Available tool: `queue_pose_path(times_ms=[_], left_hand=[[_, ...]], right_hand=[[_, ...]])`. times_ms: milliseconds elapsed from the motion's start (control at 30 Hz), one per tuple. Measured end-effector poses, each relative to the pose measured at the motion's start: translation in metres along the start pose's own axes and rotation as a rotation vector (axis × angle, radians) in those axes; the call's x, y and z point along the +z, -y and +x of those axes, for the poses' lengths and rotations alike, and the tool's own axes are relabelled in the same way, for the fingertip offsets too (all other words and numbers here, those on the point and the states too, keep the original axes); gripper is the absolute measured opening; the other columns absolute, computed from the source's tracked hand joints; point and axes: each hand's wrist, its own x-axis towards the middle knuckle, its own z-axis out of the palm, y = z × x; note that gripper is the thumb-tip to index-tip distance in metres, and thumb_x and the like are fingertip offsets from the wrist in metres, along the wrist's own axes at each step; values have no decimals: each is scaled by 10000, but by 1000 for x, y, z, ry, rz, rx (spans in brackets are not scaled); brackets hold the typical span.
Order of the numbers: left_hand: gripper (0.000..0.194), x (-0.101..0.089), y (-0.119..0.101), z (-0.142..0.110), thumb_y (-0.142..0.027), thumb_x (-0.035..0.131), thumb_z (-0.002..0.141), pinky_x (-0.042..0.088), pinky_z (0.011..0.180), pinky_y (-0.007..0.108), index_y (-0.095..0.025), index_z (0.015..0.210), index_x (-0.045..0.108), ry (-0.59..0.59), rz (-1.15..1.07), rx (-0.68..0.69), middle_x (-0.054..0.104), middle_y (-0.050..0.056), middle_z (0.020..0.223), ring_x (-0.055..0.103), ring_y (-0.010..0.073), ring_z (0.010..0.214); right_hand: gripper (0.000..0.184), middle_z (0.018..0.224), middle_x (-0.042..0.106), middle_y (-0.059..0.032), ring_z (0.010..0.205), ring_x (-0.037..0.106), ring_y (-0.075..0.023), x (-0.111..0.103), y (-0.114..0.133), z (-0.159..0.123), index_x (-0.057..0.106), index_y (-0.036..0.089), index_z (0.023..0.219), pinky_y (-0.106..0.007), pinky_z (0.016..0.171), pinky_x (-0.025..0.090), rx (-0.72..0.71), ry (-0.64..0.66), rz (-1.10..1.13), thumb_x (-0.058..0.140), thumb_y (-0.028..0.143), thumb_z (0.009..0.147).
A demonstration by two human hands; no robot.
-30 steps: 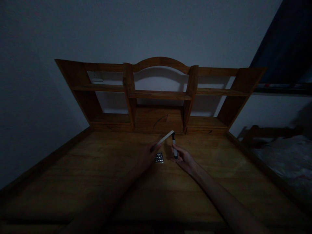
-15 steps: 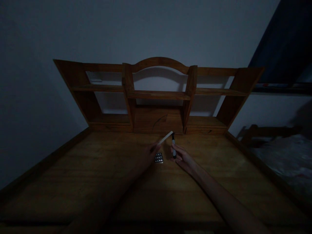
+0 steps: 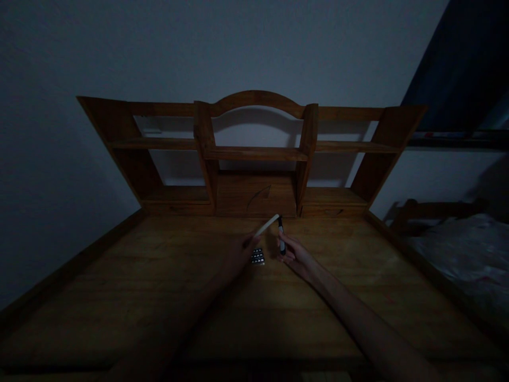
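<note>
My left hand [image 3: 238, 255] is closed around the lower end of a pale, flat, narrow stick [image 3: 267, 225], which slants up and to the right. In my right hand [image 3: 294, 251] is a slim pen-like tool [image 3: 281, 239] with a whitish body and black ends, held nearly upright between thumb and fingers. Its dark tip is at the stick's upper end; whether they touch I cannot tell. Between the hands, on the desk, lies a small dark pack [image 3: 257, 256] with rows of light marks, its left edge partly behind my left hand. Dim light hides detail.
The wooden desk top [image 3: 338, 307] has raised side edges. At its back stands a wooden shelf unit [image 3: 254, 154] with several compartments, against a wall [image 3: 167, 48]. A thin dark line [image 3: 258, 195] marks its central panel. Right of the desk lies pale crumpled material [image 3: 465, 249].
The whole view has shifted slightly. Both hands keep their hold on the stick and the pen-like tool, with almost no movement relative to the desk.
</note>
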Motion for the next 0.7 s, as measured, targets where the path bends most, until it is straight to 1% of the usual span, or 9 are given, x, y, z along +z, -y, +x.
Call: queue_pose_path(times_ms=[100, 200, 300, 400, 533, 700], left_hand=[[440, -4, 3, 2, -518, 450, 857, 465, 834, 349, -190, 1057, 666, -40, 24, -34, 701, 40, 1000, 635, 232, 921], [439, -6, -2, 1, -516, 454, 855, 461, 849, 340, -188, 1057, 665, -86, 16, -22, 697, 39, 1023, 629, 229, 945], [440, -3, -7, -1, -513, 458, 855, 460, 852, 333, -190, 1077, 659, -69, 31, 20, 691, 43, 1037, 626, 224, 938], [456, -1, -5, -2, -527, 454, 852, 466, 833, 344, -186, 1073, 660, -46, 80, 8, 695, 56, 1012, 628, 234, 918], [462, -4, -1, 0, -533, 433, 859, 465, 824, 354, -189, 1067, 661, -79, 119, -21, 694, 67, 1009, 630, 242, 914], [439, -6, -10, -3, -525, 433, 863, 465, 825, 333, -223, 1102, 642, -91, 102, -11, 691, 41, 1036, 631, 228, 928]], right_hand=[[281, 420, 280, 100, 379, 181, -52, -1, 0, 1, 626, 175, 680, -208, 456, 338, 3, -20, 24, 655, 433, 786], [283, 421, 290, 97, 380, 159, -52, 0, 1, 0, 625, 171, 685, -207, 449, 330, -9, -1, 21, 624, 422, 816], [291, 422, 304, 93, 383, 160, -52, 1, 2, -1, 629, 164, 699, -206, 451, 331, -14, 27, 3, 604, 420, 834], [288, 422, 299, 93, 383, 159, -53, 1, 2, -1, 632, 163, 702, -204, 449, 328, -9, 30, 2, 602, 415, 837], [273, 430, 300, 92, 388, 157, -53, 0, 4, -1, 634, 166, 700, -200, 451, 330, 5, 11, 14, 611, 403, 833], [273, 424, 319, 88, 381, 167, -54, 1, 4, -2, 637, 169, 688, -209, 452, 338, 4, 10, 11, 625, 409, 818]])
